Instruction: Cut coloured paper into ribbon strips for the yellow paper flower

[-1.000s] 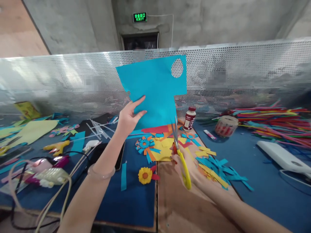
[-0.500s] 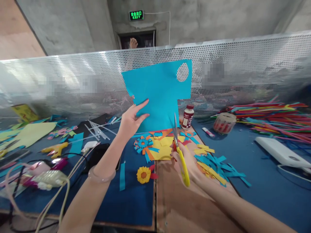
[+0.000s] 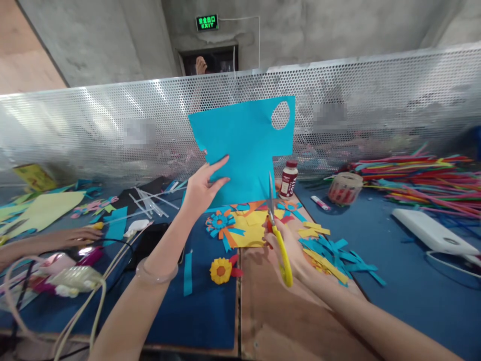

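My left hand (image 3: 203, 188) holds a large blue sheet (image 3: 244, 135) upright, thumb and a finger on its near side. The sheet has an oval hole near its top right corner and cut-out lower edges. My right hand (image 3: 283, 245) grips yellow-handled scissors (image 3: 281, 250), blades pointing up in front of the sheet's lower right part. Below the sheet lie yellow paper (image 3: 250, 231) and a blue and orange paper flower (image 3: 220, 223). A yellow flower (image 3: 220, 271) sits nearer to me.
Blue and yellow strips (image 3: 338, 258) lie right of my right hand. Behind are a red-capped bottle (image 3: 289, 180) and a tape roll (image 3: 344, 189). A white power bank (image 3: 432, 231) is at right. Another person's hand (image 3: 80, 235) reaches in from the left, near cables. A perforated metal divider (image 3: 131, 100) stands behind.
Another person's hand has come in from the left and now covers the place of the yellow glue gun. My hands, the sheet and the scissors look nearly the same.
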`<act>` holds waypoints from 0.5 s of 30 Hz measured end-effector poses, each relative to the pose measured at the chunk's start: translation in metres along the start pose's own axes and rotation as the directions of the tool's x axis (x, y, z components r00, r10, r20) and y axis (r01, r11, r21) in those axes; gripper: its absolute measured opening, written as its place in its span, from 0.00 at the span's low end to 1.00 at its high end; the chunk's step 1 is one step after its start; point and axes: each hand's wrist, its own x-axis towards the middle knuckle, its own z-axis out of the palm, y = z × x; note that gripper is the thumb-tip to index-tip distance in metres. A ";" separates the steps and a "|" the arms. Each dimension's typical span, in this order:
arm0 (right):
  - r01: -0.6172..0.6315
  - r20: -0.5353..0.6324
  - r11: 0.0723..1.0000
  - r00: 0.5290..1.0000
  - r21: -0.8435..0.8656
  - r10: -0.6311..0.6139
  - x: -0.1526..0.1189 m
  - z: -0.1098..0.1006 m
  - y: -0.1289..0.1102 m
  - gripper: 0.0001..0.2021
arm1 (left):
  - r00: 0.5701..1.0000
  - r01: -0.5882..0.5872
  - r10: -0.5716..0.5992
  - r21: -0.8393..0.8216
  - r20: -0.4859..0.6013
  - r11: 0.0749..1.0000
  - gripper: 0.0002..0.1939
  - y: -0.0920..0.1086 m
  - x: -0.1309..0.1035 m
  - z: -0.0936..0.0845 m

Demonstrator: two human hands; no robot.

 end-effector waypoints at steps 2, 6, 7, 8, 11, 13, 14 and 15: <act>-0.017 0.025 1.000 1.000 -0.004 0.017 0.000 0.001 -0.002 0.07 | 1.000 -0.002 0.002 0.005 0.000 1.000 0.25 0.000 0.000 0.000; -0.062 0.048 0.998 0.997 0.008 0.061 -0.003 0.002 -0.010 0.09 | 1.000 -0.005 0.005 0.015 0.006 1.000 0.25 0.000 0.000 0.001; -0.070 0.048 0.997 0.996 0.008 0.070 -0.004 0.003 -0.012 0.09 | 1.000 -0.003 0.003 0.013 0.008 1.000 0.25 0.000 0.000 0.001; -0.077 0.048 0.997 0.996 0.007 0.077 -0.004 0.002 -0.013 0.09 | 1.000 0.000 0.000 0.010 0.007 1.000 0.25 0.000 0.000 0.001; -0.088 0.044 0.996 0.995 0.001 0.088 -0.004 0.002 -0.014 0.08 | 1.000 0.002 -0.002 -0.003 0.000 1.000 0.25 0.000 -0.001 0.002; -0.089 0.033 0.996 0.995 -0.005 0.089 -0.003 0.002 -0.013 0.08 | 1.000 0.001 -0.001 -0.010 0.000 1.000 0.24 0.000 -0.001 0.002; -0.088 0.027 0.996 0.996 -0.010 0.088 -0.003 0.002 -0.012 0.08 | 1.000 0.000 0.000 -0.012 0.001 1.000 0.24 0.000 -0.001 0.002; -0.085 0.021 0.996 0.996 -0.017 0.085 -0.003 0.002 -0.012 0.08 | 1.000 0.001 -0.001 -0.012 0.002 1.000 0.24 0.000 -0.001 0.002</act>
